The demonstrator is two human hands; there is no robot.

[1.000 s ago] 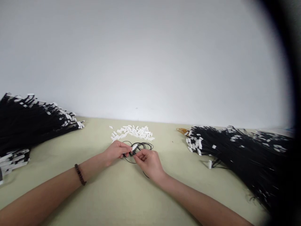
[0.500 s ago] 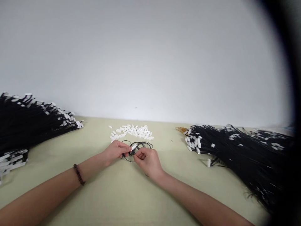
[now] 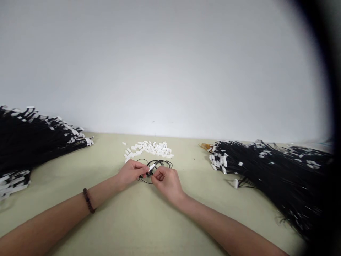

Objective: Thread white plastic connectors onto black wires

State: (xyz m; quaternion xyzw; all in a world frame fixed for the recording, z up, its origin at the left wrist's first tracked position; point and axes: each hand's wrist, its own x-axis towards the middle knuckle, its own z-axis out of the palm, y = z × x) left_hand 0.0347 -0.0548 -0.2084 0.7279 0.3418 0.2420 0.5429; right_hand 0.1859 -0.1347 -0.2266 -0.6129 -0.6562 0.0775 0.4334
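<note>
Near the middle of the table, my left hand [image 3: 132,171] pinches a small white plastic connector [image 3: 151,166] between thumb and fingers. Close on its right, my right hand [image 3: 167,181] has thumb and index finger pressed together at the black wires by the connector. A thin wire seems to be in that pinch, though the fingertips cover most of it. Looped black wires [image 3: 166,163] lie behind and between both hands. Just beyond them is a loose pile of white connectors [image 3: 153,147] on the table.
A large bundle of black wires with white connector ends [image 3: 34,138] lies at the left. Another black wire bundle [image 3: 266,167] spreads across the right, with yellow wire [image 3: 205,146] by its far end. The pale green table [image 3: 149,224] meets a white wall [image 3: 160,71].
Almost nothing differs. The view has shifted very slightly, and both hands keep their pinch at the connector and wires.
</note>
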